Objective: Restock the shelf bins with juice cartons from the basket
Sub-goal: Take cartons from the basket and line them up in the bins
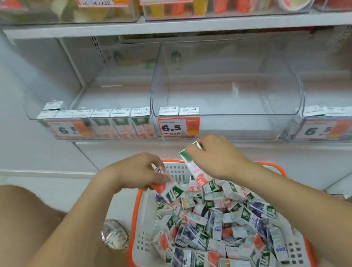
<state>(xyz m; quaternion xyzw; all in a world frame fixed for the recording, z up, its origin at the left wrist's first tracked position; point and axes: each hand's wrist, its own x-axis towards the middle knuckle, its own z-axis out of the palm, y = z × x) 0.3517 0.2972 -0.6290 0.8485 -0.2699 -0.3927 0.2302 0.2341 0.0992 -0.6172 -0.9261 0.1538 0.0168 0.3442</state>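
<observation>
- While both hands work over the basket [135, 219], each one already has a juice carton in it. The left hand [137, 172] curls its fingers round a red-and-green carton [170, 191] just above the heap.
- The right hand [216, 157] pinches a pink carton [192, 167] by its upper end and holds it clear of the pile.
- The loose cartons [219, 229] lie jumbled in the basket, near the person and below the shelf.
- Farther off, the left bin [30, 109] has a full front row, while the middle bin [249, 129] holds only two cartons [178, 110] at its front left corner. The right bin [329, 126] shows a few tops along its front.
- These cartons look small and light, with stiff card walls that would dent under a hard squeeze, and their coated faces may be slightly slick.
- The safest hold is probably thumb and fingers across the two broad faces near the middle, so that each carton can be set upright.
</observation>
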